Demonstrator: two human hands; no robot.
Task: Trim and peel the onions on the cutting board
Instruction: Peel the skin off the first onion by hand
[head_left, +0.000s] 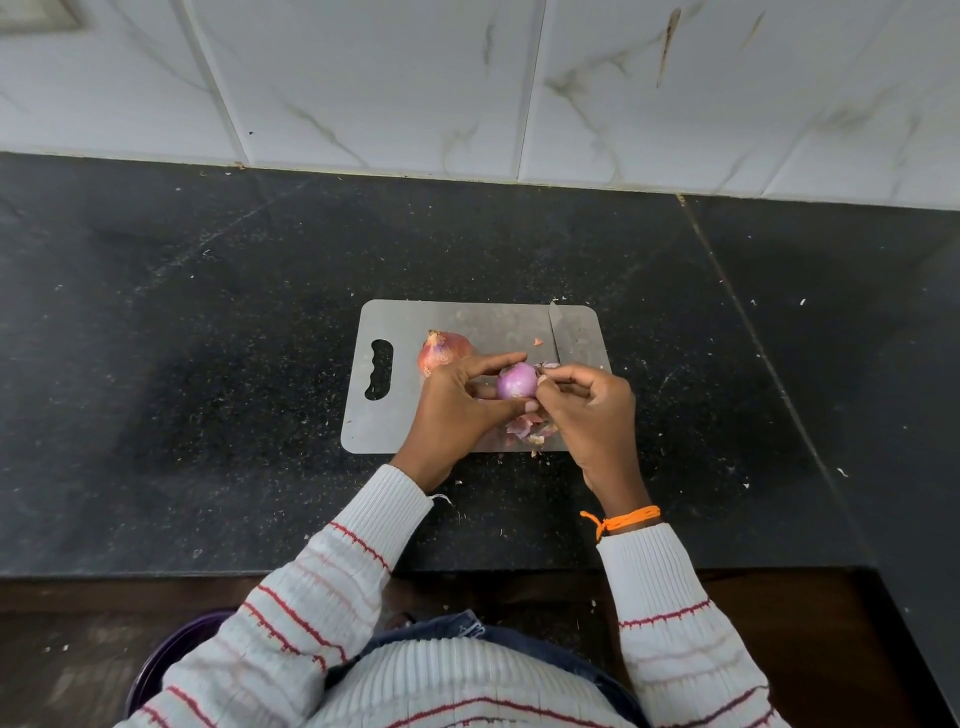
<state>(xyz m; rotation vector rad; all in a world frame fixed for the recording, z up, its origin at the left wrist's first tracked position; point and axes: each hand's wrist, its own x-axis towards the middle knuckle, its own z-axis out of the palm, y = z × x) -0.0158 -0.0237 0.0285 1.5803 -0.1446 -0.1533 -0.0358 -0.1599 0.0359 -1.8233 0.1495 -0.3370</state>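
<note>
Hands: left (457, 400) cups peeled onion (517, 382); right (589, 397) seemingly pinches its loose skin.

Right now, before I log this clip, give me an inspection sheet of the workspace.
Surface: black speckled countertop, grey cutting board on it.
Job's things: peeled onion held above the board; unpeeled onion on the board; knife lying along the board's right side.
Clutter: onion skins at the board's near edge; flecks scattered on the counter.
Hands: left hand holds the peeled onion; right hand pinches at its skin.
Cables: nothing seen.
Surroundings: white marbled wall tiles; purple container on the floor.
</note>
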